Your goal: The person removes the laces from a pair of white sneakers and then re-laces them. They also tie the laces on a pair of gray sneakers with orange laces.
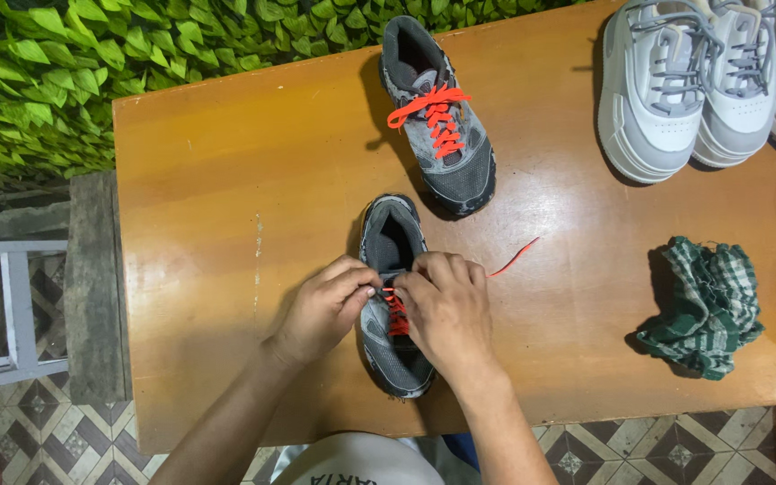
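Your left hand (321,310) and right hand (446,305) meet over the near grey mesh running shoe (392,305) at the front middle of the orange-brown wooden desk (226,224). Both sets of fingers are pinched together on its bright orange lace (396,314), whose loose end trails right. A second grey shoe with its orange lace tied (437,117) lies beyond.

Both forearms were bare, with no sleeves reaching into view. The left hand (321,310) and right hand (446,310) wore no gloves, rings, watch or bands that could be seen. At the bottom edge showed a curved patch of white cloth with dark lettering, and a strip of blue cloth beside it.
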